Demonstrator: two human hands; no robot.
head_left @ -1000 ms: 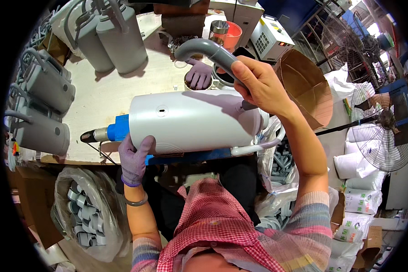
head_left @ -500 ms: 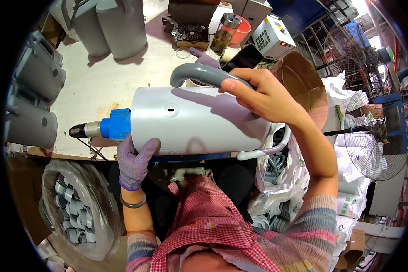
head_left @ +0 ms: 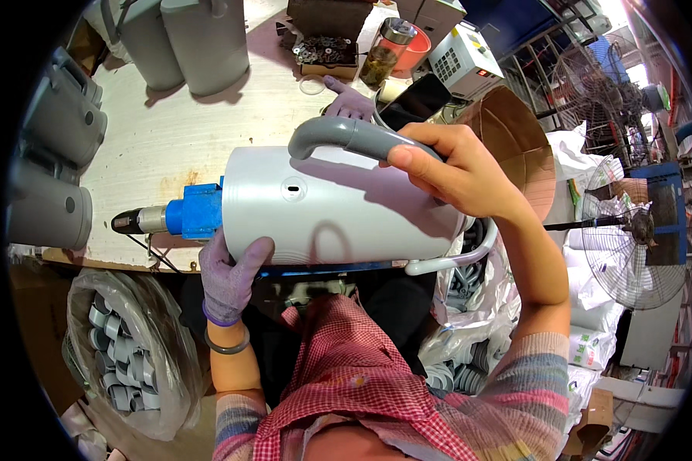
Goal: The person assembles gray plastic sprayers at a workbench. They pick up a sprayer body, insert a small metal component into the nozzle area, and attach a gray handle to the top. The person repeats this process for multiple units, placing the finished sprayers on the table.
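A grey plastic vessel (head_left: pixel 338 219), shaped like a large can, lies on its side in front of me with a small slotted hole in its wall. My left hand (head_left: pixel 229 280), in a purple glove, grips its left end, thumb on the near wall and fingers partly hidden behind the rim. My bare right hand (head_left: pixel 461 165) is closed around one end of a curved dark-grey handle (head_left: pixel 346 132). The handle's free end hangs over the vessel's wall, near the hole. A light-grey bail (head_left: pixel 457 261) sticks out at the vessel's right end.
Beside the vessel's left end sits a blue fixture (head_left: pixel 202 211) with a black-tipped tool. More grey vessels (head_left: pixel 206 46) stand on the table (head_left: pixel 146 138). Farther off are a box of metal fasteners (head_left: pixel 327 54), a glass jar (head_left: pixel 384 54) and a purple glove (head_left: pixel 350 101). Bags of grey parts (head_left: pixel 123 357) flank me.
My right hand has moved slightly down and right, bringing the handle a little nearer the vessel. My left hand keeps its grip in nearly the same place.
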